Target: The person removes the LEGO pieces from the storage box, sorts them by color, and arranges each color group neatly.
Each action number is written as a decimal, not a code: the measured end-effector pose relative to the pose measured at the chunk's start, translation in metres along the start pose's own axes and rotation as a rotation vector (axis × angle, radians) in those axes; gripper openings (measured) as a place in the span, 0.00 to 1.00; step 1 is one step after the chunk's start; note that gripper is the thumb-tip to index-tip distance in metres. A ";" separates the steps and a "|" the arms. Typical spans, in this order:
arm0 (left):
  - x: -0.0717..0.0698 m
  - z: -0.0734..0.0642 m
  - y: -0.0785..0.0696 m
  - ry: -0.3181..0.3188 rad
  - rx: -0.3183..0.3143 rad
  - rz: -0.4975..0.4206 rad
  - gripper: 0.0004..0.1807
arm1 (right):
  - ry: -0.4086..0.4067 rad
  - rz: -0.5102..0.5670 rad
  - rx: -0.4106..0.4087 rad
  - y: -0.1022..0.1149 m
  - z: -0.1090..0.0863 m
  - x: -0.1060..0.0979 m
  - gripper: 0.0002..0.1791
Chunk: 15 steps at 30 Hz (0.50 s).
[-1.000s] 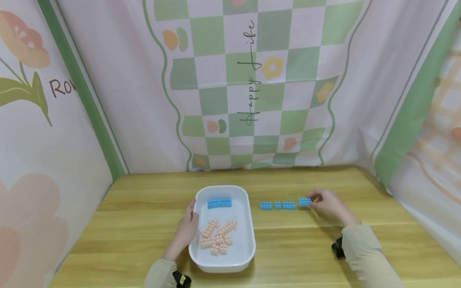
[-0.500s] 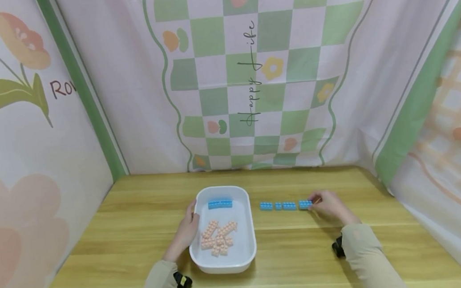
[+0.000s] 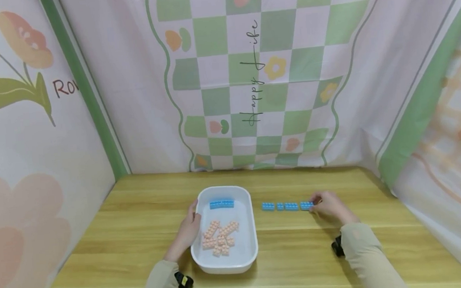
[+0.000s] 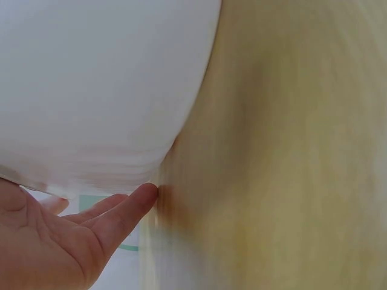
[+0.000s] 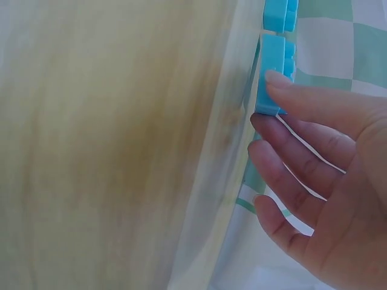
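My right hand pinches a blue building block at the right end of a row on the table. In the right wrist view the thumb presses the side of this block, and the other fingers spread below. The row's other blue blocks lie to its left, a small gap away. My left hand holds the left side of a white tub, with the thumb at the rim. In the left wrist view fingers extend under the rim along the outer wall; the thumb is hidden.
Inside the tub, a bar of blue blocks lies at the far end and several pale pink blocks cluster toward the near end. The wooden table ends at a checkered curtain behind.
The blue block in my right hand has come down slightly, into line with the row, and closer to its neighbour. The left hand keeps its place on the tub.
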<state>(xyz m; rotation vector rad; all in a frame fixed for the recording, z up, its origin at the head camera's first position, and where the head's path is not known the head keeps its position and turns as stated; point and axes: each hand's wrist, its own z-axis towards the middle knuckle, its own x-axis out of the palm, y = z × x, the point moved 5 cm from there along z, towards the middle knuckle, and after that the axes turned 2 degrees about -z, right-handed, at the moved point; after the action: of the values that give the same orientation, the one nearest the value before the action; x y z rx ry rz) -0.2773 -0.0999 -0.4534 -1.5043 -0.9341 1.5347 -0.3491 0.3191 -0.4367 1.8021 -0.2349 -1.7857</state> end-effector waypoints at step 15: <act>0.001 0.001 0.002 0.002 -0.030 0.000 0.28 | 0.030 0.013 0.044 -0.002 0.003 0.003 0.10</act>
<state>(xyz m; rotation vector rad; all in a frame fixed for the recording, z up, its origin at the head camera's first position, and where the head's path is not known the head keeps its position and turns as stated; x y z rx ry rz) -0.2784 -0.0992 -0.4555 -1.5267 -0.9593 1.5252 -0.3518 0.3184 -0.4405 1.8527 -0.2752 -1.7554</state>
